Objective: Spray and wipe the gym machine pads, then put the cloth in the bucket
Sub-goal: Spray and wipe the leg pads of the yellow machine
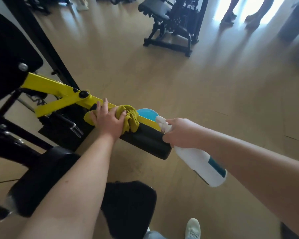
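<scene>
My left hand (109, 118) lies on a bunched olive-yellow cloth (130, 118), pressing it onto the black arm pad (147, 140) of a yellow-framed gym machine (62, 94). To the right, my right hand (181, 133) grips the neck of a white spray bottle (202, 164) with a teal label, its nozzle pointing left toward the cloth. Behind the pad the rim of a blue bucket (146, 113) shows, mostly hidden by the pad and frame.
A black seat pad (128, 204) lies below my arms, and a black back pad (9, 56) stands at the left. Another black machine (169, 26) stands on the wooden floor at the top. Two people's legs (240, 12) show at the top right. My shoe (192, 228) is at the bottom.
</scene>
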The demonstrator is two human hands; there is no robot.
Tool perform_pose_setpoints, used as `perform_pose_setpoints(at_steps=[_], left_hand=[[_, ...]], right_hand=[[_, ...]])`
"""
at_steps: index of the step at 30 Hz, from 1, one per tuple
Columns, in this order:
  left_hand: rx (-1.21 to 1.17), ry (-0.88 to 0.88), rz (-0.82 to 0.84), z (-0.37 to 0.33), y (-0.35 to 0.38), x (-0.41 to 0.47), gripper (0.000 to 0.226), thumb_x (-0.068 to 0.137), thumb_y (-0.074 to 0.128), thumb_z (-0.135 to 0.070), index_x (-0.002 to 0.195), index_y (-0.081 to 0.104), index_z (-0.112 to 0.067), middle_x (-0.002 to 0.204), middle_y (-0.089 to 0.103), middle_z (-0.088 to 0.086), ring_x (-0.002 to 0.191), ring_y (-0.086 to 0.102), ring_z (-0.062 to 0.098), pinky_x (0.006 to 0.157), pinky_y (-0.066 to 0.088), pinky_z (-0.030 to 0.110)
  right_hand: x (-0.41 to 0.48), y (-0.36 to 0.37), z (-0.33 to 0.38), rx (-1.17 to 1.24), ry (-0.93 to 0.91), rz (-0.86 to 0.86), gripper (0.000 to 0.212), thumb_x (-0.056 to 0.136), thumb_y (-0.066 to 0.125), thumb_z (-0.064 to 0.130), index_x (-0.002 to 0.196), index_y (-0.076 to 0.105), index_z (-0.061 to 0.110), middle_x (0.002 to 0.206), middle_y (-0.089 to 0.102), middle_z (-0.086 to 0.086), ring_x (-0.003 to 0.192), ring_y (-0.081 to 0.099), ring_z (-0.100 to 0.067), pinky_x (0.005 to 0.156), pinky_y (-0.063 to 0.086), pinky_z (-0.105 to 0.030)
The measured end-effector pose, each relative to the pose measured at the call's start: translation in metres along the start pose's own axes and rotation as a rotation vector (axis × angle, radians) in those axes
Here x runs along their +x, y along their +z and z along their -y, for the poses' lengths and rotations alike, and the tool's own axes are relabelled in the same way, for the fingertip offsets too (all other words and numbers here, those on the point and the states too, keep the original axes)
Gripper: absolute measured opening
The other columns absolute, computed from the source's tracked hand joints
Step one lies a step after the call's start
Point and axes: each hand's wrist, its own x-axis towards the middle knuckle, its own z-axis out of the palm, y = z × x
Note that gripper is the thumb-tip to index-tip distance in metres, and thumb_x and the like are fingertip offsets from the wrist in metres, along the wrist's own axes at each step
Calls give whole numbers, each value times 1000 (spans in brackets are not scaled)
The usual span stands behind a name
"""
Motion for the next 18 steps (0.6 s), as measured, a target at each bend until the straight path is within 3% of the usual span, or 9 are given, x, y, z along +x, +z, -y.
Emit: perform_pose_setpoints(at_steps=[6,11,16,18], left_hand=[[-21,-236,68,15,-15,41,56,102,40,-59,145,57,-27,172,10,6,158,1,32,125,5,61],[5,-90,49,-6,1,4,54,97,42,-65,137,62,-36,172,6,6,158,-6,32,123,-4,62],[-55,-28,1,-40,23,-41,62,90,35,-67,136,63,-36,172,8,9,157,-5,34,122,-3,62],[-58,-3,1,-56,28,-57,63,89,34,-68,134,64,-36,171,13,8,157,-3,34,122,-1,63]], right_hand=[[19,3,39,-22,-53,14,37,92,57,29,128,59,19,105,75,-8,96,72,-24,81,59,-35],[23,-4,39,4,-59,25,34,89,57,26,123,62,23,104,77,-9,96,73,-26,76,57,-32],[12,-14,27,-88,-105,40,37,98,52,27,133,57,14,115,73,-11,102,69,-26,86,57,-34],[10,-15,16,-71,-100,41,37,95,54,28,129,59,16,112,74,-10,98,70,-25,82,57,-34]])
